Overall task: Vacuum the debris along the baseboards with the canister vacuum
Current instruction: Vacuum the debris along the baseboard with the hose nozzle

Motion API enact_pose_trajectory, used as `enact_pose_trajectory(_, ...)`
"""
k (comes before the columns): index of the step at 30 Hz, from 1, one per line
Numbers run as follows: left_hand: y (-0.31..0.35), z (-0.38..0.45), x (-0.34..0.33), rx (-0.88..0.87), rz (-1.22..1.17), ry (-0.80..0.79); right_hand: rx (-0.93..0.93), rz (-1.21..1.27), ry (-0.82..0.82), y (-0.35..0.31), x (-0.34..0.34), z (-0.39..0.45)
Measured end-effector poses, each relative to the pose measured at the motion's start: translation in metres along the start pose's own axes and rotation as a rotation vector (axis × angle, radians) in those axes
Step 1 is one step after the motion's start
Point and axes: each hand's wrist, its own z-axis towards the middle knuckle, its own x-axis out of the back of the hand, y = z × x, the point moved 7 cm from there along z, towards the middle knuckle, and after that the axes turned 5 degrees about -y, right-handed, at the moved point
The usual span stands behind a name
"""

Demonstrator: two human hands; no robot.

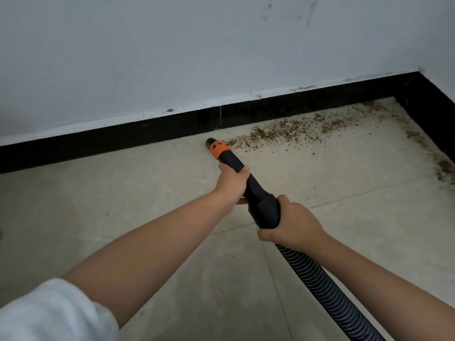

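Currently, the wand [246,183] is gripped by the left hand [231,182] just behind the orange collar [220,150], fingers curled round it, while the handle is clasped by the right hand [293,223] where the ribbed hose [327,289] joins. The nozzle tip [210,142] is set at the near-left end of the debris [290,132], close to the black baseboard [123,139]. A slow sweep rightward, low and tight to the baseboard toward the far corner, is judged best. No writing can be read.

Left sleeve [49,313]: white, soft fabric, pushed up above the elbow, bunched in folds.
Left forearm [152,239]: bare below the sleeve.
Right forearm [384,274]: bare, no sleeve showing.
Left hand [231,180], right hand [295,225]: bare, ungloved.
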Motion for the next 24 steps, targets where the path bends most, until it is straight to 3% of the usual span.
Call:
enact_pose_trajectory(8,0.0,-0.005,0.032,0.055,-0.201,-0.001,0.135,-0.007,-0.155,-0.011,0.009,0.019)
enact_pose_trajectory(15,-0.049,-0.045,0.068,0.025,-0.334,0.205,0.292,-0.096,-0.343,-0.034,-0.021,0.01)
enact_pose_trajectory(24,-0.087,-0.073,0.127,-0.012,-0.46,0.461,0.467,-0.225,-0.451,-0.093,-0.055,0.015)
